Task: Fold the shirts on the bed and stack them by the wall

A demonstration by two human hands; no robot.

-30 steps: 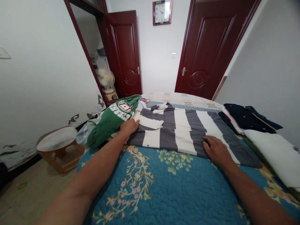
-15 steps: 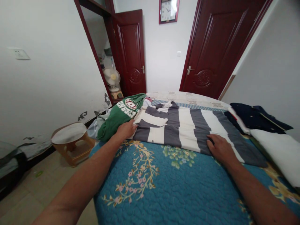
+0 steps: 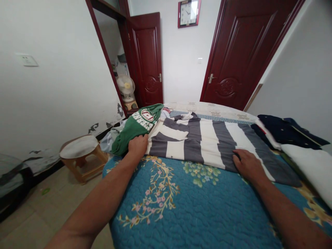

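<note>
Left hand [image 3: 138, 147] curled at striped cloth [image 3: 207, 140], grip unclear; right hand [image 3: 249, 166] palm-down on it, loosely spread

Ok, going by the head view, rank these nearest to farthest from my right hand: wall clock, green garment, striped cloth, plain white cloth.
From your right hand:
1. Striped cloth, directly under it.
2. Plain white cloth, to its right.
3. Green garment, off to the left.
4. Wall clock, up on the far wall.
</note>
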